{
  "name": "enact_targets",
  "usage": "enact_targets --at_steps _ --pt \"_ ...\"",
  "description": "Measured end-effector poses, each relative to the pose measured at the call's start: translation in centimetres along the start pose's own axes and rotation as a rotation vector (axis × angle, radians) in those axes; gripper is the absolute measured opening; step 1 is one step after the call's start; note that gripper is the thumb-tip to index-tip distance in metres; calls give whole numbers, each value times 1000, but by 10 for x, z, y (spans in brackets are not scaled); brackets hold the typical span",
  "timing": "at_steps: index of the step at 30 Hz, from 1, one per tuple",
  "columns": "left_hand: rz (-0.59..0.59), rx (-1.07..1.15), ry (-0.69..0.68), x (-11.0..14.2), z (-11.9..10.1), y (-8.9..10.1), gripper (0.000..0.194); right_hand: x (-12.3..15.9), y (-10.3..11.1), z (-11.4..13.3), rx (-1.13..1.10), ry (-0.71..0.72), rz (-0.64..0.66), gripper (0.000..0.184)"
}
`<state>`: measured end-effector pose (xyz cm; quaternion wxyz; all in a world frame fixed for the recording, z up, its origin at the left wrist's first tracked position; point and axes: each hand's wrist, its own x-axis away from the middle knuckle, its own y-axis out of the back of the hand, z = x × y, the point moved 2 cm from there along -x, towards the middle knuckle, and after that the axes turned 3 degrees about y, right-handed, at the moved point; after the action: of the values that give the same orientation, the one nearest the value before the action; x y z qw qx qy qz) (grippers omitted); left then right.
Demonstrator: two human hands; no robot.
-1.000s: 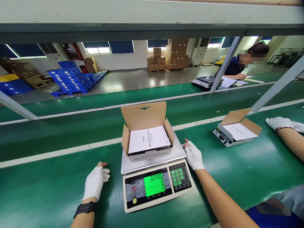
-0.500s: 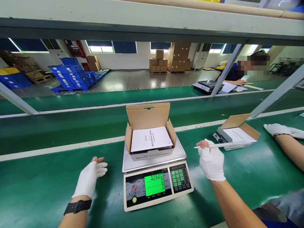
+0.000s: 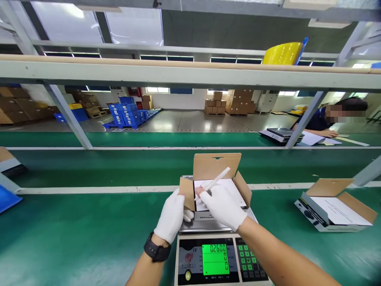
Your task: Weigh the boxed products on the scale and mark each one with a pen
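Observation:
An open cardboard box point(image 3: 217, 165) sits on the metal plate of a weighing scale point(image 3: 190, 278), its lid raised and side flaps spread. White printed paper point(image 3: 236, 190) lies inside it. My left hand point(image 3: 171, 218), in a white glove with bare thumb tip, grips the box's left side and flap. Above the paper, my gloved right hand point(image 3: 224, 206) pinches a slim white pen point(image 3: 220, 176), its tip pointing down-left near the left flap. That hand hides part of the paper and the box front. The scale's green display reads 0.2600.
A second open box point(image 3: 342, 210) with paper inside stands on the green table at right. A blue item point(image 3: 7, 198) and part of another box point(image 3: 10, 163) are at the left edge. Across the belt, a person point(image 3: 324, 119) sits by another scale point(image 3: 276, 135). A shelf beam point(image 3: 178, 75) crosses above.
My left hand has moved from the table to the box's left side. My right hand has brought the pen over the box. The view has tilted up; the neighbour's gloved hand is out of view.

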<state>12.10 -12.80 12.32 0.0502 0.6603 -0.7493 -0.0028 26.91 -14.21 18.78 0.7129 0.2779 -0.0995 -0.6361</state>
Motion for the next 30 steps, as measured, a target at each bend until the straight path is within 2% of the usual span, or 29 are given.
enact_targets --at_steps 2,6,20,30 --pt "26 137 8 0 11 1 49 4 -3 -1 93 -17 39 28" --pt "45 205 -18 -1 16 1 46 6 -10 0 147 -11 135 28" --pt "75 253 -35 -1 23 1 47 5 -13 -3 193 -18 100 28" --pt "55 242 -22 -1 19 0 48 5 -12 -1 190 -7 93 26"
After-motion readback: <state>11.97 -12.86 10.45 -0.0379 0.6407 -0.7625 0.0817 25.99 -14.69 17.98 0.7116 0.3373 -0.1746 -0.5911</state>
